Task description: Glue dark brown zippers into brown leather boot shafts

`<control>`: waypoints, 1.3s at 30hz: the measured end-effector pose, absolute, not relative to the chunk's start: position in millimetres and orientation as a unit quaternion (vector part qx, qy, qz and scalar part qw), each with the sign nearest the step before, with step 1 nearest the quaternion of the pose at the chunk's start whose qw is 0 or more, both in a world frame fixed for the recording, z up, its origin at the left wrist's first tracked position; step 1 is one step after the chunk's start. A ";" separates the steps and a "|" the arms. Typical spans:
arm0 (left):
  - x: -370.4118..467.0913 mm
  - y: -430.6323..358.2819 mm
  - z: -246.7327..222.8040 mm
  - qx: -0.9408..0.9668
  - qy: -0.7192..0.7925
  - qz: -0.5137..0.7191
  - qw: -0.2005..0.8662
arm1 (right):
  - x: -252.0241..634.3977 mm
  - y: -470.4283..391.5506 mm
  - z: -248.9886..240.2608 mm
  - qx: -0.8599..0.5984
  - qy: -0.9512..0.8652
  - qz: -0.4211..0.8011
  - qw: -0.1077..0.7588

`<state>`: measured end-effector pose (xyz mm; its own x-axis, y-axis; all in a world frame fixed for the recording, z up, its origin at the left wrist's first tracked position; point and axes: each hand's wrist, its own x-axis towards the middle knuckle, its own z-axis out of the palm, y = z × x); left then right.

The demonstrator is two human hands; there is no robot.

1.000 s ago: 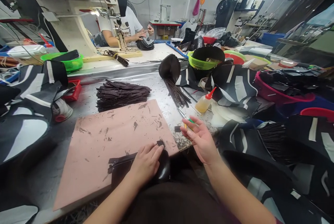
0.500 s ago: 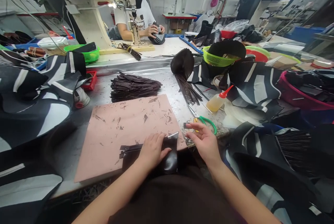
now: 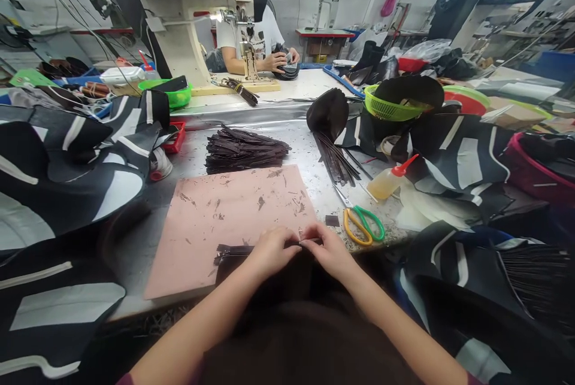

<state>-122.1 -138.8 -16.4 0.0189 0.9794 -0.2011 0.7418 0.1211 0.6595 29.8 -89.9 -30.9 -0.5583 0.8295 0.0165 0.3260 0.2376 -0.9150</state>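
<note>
My left hand (image 3: 275,250) is closed at the near right corner of the pink board (image 3: 238,205), its thumb and fingers pinching the upper edge of a black leather piece (image 3: 228,270). Touching it fingertip to fingertip, my right hand (image 3: 331,253) pinches the same edge; the fingers hide most of that spot. A bundle of thin dark strips (image 3: 233,250) pokes out left of my left hand, on the board. A small dark rectangle (image 3: 332,220) lies just beyond my right hand, beside scissors (image 3: 362,223) with one yellow and one green handle.
A pile of dark leather strips (image 3: 245,148) lies behind the board. A glue bottle (image 3: 390,178) with a red nozzle stands at right. Black shoe-upper pieces (image 3: 458,151) crowd both sides. Across the table, a person's hands (image 3: 285,60) work behind a sewing machine (image 3: 179,32).
My right hand has let the small dark rectangle rest on the table and moved left to meet my left hand at the leather edge. The view has shifted slightly left.
</note>
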 end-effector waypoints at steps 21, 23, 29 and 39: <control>-117.4 -167.4 -3.4 0.620 0.660 0.326 0.272 | 25.7 -108.4 -18.7 -0.351 -0.730 0.461 0.362; -117.1 -168.3 -2.8 0.624 0.658 0.323 0.272 | 22.1 -110.1 -18.7 -0.369 -0.687 0.508 0.364; -118.5 -174.1 -0.7 0.644 0.638 0.316 0.280 | 37.1 -105.4 -14.9 -0.424 -0.397 0.705 0.407; -115.4 -194.5 10.6 0.691 0.654 0.223 0.211 | 72.3 -138.1 -24.4 -0.358 -0.703 0.603 0.123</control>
